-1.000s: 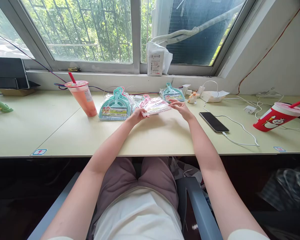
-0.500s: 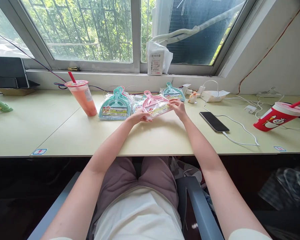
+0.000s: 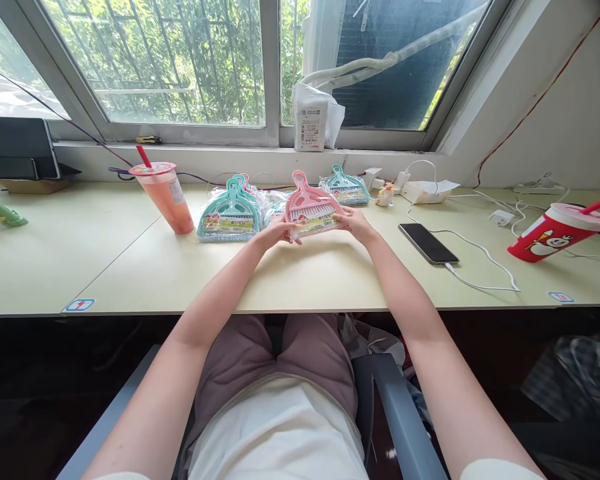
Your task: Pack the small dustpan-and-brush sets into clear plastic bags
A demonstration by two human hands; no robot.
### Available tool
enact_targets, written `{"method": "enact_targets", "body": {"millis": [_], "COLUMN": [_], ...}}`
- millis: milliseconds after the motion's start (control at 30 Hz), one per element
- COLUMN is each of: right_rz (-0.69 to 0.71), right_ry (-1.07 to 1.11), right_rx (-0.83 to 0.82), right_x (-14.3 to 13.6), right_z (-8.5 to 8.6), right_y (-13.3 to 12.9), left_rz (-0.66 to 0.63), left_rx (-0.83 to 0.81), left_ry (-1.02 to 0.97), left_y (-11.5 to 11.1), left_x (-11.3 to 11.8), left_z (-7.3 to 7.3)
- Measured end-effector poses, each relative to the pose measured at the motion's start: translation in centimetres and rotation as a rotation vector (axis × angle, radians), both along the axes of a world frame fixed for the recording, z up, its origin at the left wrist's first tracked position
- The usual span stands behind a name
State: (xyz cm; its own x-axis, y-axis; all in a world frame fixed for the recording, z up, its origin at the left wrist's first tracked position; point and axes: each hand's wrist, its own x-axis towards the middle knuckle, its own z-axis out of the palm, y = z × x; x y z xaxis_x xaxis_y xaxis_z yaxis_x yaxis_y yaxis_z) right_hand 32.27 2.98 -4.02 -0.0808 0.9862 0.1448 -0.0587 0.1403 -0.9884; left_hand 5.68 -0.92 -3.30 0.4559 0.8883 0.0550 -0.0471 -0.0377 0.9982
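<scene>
Between my two hands is a pink dustpan and brush set [image 3: 311, 205] in clear plastic wrap, tilted with its handle up and away from me. My left hand [image 3: 280, 232] grips its lower left corner. On the lower right corner, my right hand [image 3: 351, 221] has its fingers closed. Left of it on the desk, wrapped teal dustpan sets [image 3: 231, 212] lie with a pink edge showing behind. Another teal dustpan set [image 3: 347, 185] lies behind my right hand. More clear wrapping shows behind my left hand, partly hidden by the pink set.
A cup of pink drink [image 3: 165, 200] stands left of the dustpan sets. To the right lie a phone [image 3: 429, 243] on a white cable, a small figurine [image 3: 385, 195], a tissue pack [image 3: 427, 192] and a red cup [image 3: 555, 233]. The desk's front edge [image 3: 300, 312] runs above my lap.
The pink dustpan set has been tipped more upright, so its handle stands higher and its front faces me more. Both hands keep hold of it.
</scene>
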Motion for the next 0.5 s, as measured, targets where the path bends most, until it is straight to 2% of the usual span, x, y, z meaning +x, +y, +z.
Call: {"method": "enact_targets", "body": {"millis": [67,200,267,367,500], "right_rz": [-0.008,-0.171,-0.207,-0.165,-0.111], "right_ry": [0.057,0.133,0.126,0.111,0.100], "right_rx": [-0.003,0.040,0.051,0.110,0.164], "right_x": [0.3,0.4,0.2,-0.7,-2.4], "right_z": [0.2,0.4,0.3,0.3,0.3], "right_y": [0.3,0.9,1.0,0.6,0.1], "left_rz": [-0.010,0.011,0.117,0.313,0.486], "left_rx": [-0.011,0.034,0.077,0.070,0.018], "left_ry": [-0.052,-0.108,-0.047,0.043,0.030], "left_y": [-0.2,-0.8,-1.1,-1.1,-0.4], "left_x": [0.5,1.4,1.7,1.9,1.5], "left_z": [0.3,1.0,1.0,0.9,1.1]}}
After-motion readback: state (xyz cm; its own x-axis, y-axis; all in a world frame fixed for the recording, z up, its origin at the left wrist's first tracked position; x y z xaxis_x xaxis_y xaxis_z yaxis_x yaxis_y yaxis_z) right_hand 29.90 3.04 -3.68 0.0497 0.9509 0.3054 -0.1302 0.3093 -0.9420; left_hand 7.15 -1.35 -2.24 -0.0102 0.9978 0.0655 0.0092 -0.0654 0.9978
